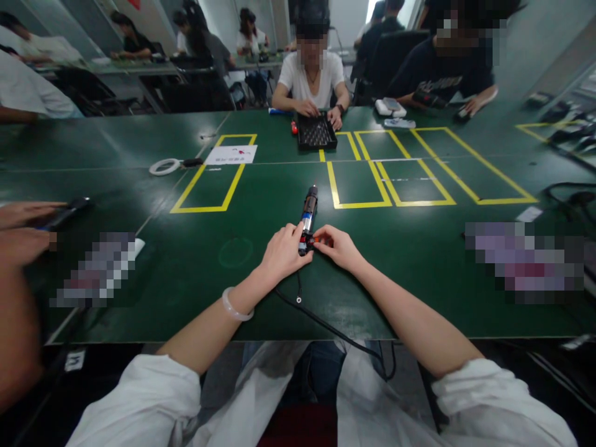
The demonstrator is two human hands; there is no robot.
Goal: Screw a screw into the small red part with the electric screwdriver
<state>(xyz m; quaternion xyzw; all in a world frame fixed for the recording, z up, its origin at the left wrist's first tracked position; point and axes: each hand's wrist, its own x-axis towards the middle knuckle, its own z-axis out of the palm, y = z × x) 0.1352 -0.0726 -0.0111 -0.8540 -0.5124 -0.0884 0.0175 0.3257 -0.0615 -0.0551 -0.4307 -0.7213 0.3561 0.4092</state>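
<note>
In the head view, an electric screwdriver (308,211) lies on the green table with its thin tip pointing away from me. Its body shows black, brownish, silver and blue sections, and its rear looks opened up, with small red parts. My left hand (283,249) is wrapped around the rear part from the left. From the right, the fingers of my right hand (339,247) pinch at the rear end, near something small and red-orange; what they hold is too small to make out. A black cord (326,324) runs from below my left hand over the table edge, and a thin lead ends in a ring terminal (298,299).
Yellow tape outlines (363,205) mark the table (251,273). A black tray of small parts (316,138) stands before a person opposite. A white sheet (231,154) and a coiled white cable (165,167) lie left. Blurred-out devices flank me; a co-worker's hands (28,226) are far left.
</note>
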